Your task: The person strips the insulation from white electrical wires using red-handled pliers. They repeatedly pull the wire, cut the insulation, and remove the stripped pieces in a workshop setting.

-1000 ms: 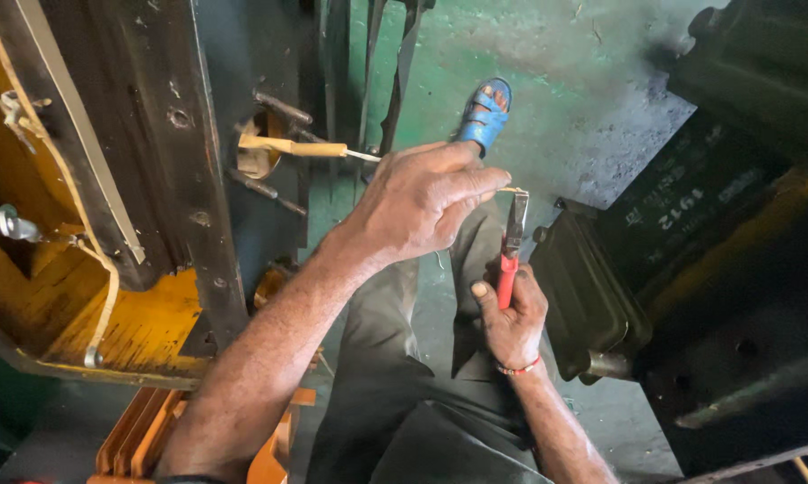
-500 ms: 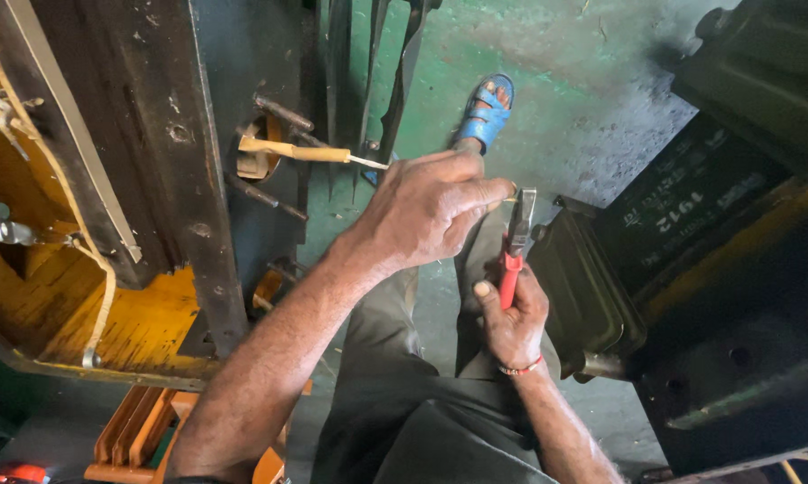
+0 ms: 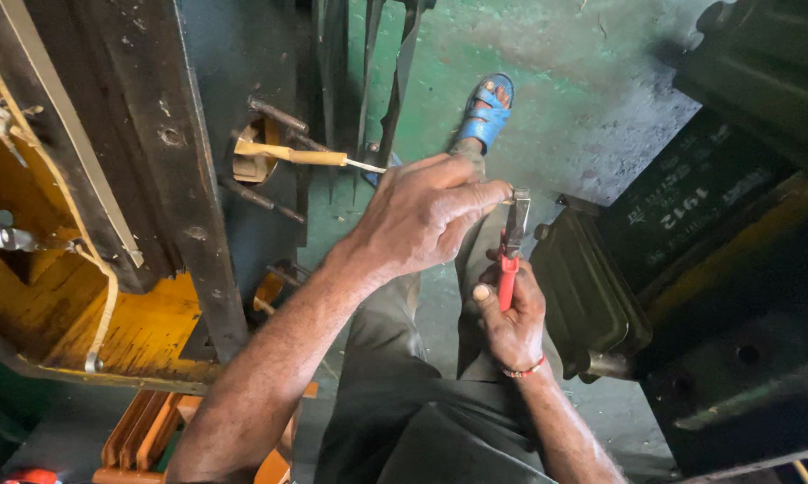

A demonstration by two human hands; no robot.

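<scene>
right hand [image 3: 514, 315] wrapped around red-handled pliers [image 3: 511, 251], now raised upright from a lower tilt a second back, jaws meeting the thin wire [image 3: 364, 165] just beyond the left fingers [image 3: 475, 193]. left hand [image 3: 422, 215] pressed together, pinching that wire, barely shifted. looks like a grip or cut being lined up. yellow-sleeved wire end [image 3: 292, 154] beyond the knuckles, blue sandal [image 3: 492, 109] on the floor past the fingertips.
</scene>
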